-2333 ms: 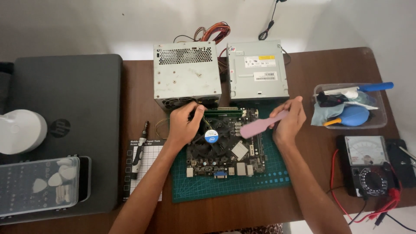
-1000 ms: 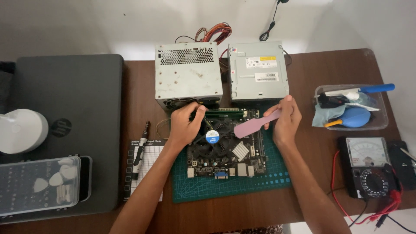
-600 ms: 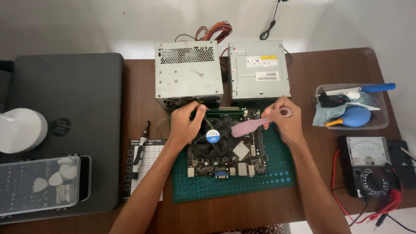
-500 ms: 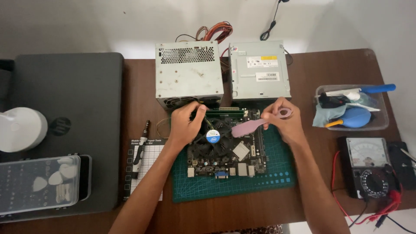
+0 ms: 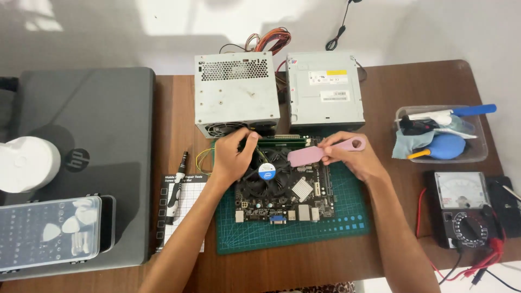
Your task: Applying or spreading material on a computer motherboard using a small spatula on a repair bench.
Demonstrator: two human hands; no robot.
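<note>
**Pink brush over the board: keep the strokes light and the board pinned**

Pink plastic, flat and paddle-shaped with a hole at the handle end, the anti-static brush (image 5: 320, 153) is pinched in the right hand (image 5: 355, 160), fingers closed around the handle and the broad head pointing left over the upper edge of the dark square motherboard (image 5: 282, 187). The board lies on a green gridded cutting mat (image 5: 336, 225) at the middle of the brown wooden table (image 5: 412, 87), just in front of two grey metal boxes: a vented power supply (image 5: 236, 92) and an optical drive (image 5: 324, 89).

The left hand (image 5: 233, 157) rests on the board's upper left corner, fingers curled down beside the round black cooler fan (image 5: 266, 173). Whether they pinch anything cannot be told; they seem only to press and steady.

To do this well, I judge that the left hand should hold the board flat while the brush sweeps in short, gentle passes away from the fan, bristles barely touching, so dust is lifted from the slots rather than pushed in. Strokes should steer clear of the loose coloured wires at the left hand.

Off to the right, a clear plastic tub (image 5: 477, 157) holds a blue rubber blower, and an analogue multimeter (image 5: 467, 209) sits below it.
</note>
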